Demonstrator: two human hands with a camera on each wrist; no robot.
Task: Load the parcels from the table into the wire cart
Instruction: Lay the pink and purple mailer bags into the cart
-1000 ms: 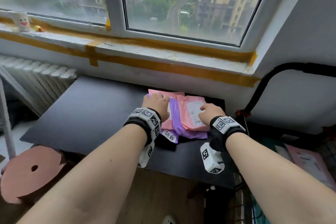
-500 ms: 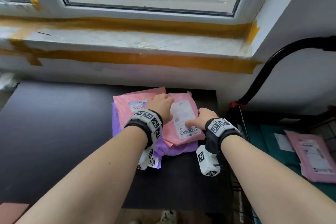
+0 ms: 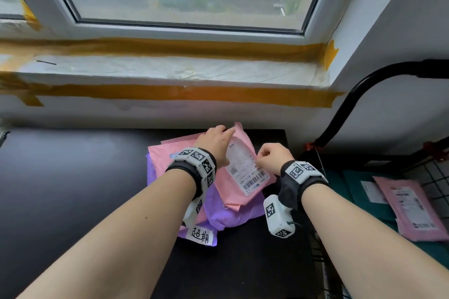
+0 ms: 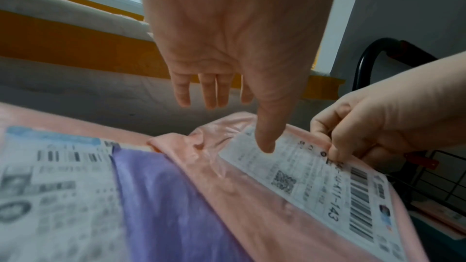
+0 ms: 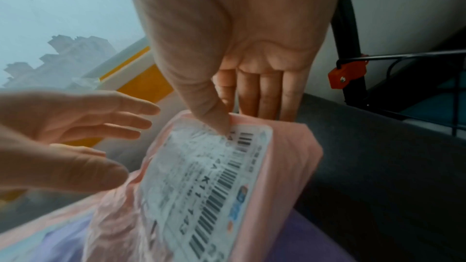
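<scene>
A pink parcel (image 3: 243, 184) with a white barcode label tops a small pile at the back right of the black table (image 3: 73, 189). My right hand (image 3: 263, 155) pinches its right edge, thumb on the label (image 5: 201, 176) and fingers underneath. My left hand (image 3: 218, 138) hovers over the far left corner with straight fingers, and the thumb tip touches the label (image 4: 290, 170). Beneath lie a purple parcel (image 3: 233, 216) and another pink parcel (image 3: 165, 158). The wire cart (image 3: 435, 177) stands right of the table.
Inside the cart a pink parcel (image 3: 413, 209) lies on teal ones. The cart's black tube handle (image 3: 340, 114) arches up by the wall. A taped window sill (image 3: 170, 70) runs behind the table. The table's left half is bare dark surface.
My right hand has gone from resting on the label to pinching the parcel's right edge. My left hand slid toward the far corner and straightened its fingers. The head view moved closer.
</scene>
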